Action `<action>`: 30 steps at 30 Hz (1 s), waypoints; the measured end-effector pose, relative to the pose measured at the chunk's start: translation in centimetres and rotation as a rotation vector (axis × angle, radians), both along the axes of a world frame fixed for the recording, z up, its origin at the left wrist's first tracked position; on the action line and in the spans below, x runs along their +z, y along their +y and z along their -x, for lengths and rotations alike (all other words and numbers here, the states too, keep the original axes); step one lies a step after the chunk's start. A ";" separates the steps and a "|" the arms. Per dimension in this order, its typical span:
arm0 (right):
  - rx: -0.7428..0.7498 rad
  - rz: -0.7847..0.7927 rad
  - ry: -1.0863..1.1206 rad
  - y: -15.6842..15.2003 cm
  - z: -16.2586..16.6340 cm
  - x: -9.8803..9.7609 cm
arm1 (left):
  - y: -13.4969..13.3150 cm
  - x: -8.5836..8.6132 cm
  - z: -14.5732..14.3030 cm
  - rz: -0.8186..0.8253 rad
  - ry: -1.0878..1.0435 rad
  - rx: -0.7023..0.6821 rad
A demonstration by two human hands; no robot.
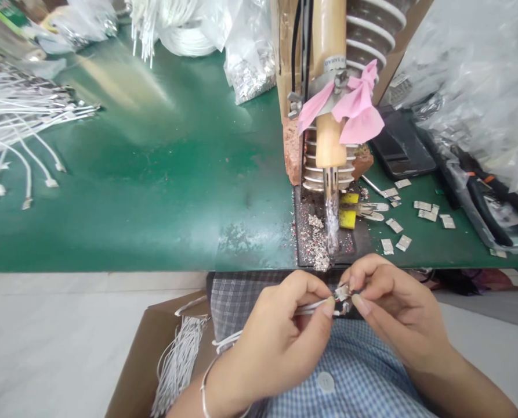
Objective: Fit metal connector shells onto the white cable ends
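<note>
Just off the table's front edge, my left hand (291, 328) pinches a white cable (307, 308) close to its stripped end, where thin coloured wires show. My right hand (393, 307) has its fingertips closed on a small metal connector (342, 292) at that end. The two hands almost meet, and the fingers partly cover the joint. Right above them, a soldering iron (332, 215) with a wooden handle points down, its tip over a dark pad (304, 232) strewn with solder crumbs. A pink cloth strip (358, 110) is tied around the iron.
Several loose metal connectors (426, 210) lie right of the iron, near yellow-handled tweezers (349, 212) and a black phone (402, 145). A plastic tray (497, 226) holds pliers. White cables (19, 116) are heaped at left; more hang over a cardboard box (132, 354) below.
</note>
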State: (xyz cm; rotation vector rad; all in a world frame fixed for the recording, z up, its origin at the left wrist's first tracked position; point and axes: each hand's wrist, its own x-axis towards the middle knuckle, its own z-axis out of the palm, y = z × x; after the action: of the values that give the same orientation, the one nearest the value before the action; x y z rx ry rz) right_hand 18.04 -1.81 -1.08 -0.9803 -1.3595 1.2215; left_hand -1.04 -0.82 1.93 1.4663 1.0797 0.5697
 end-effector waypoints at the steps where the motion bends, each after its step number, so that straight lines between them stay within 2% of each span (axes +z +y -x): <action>1: 0.006 0.009 0.016 0.0 0.0 -0.2 | -0.1 0.0 0.0 0.002 -0.005 0.001; 7: 0.022 0.041 0.048 -0.3 0.2 -0.6 | -0.2 0.1 0.1 0.026 -0.047 0.022; 15: 0.000 0.005 0.021 -0.4 0.2 -0.3 | -0.5 -0.2 0.1 0.032 -0.060 0.085; 23: 0.014 -0.089 -0.130 -0.6 0.0 0.5 | -0.6 -0.6 0.7 -0.007 0.003 -0.013; 27: 0.114 -0.080 -0.194 -1.3 -0.3 -0.1 | -1.3 -0.4 3.0 -0.010 0.058 -0.038; 30: 0.170 -0.041 -0.240 -2.2 -0.4 -1.4 | -2.8 -0.1 6.9 -0.012 0.160 0.119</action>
State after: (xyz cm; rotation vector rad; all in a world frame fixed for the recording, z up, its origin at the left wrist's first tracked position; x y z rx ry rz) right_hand 18.45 -3.96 -2.51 -1.0234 -1.6783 1.2253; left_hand -7.97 -3.58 1.85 1.4842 1.2972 0.5494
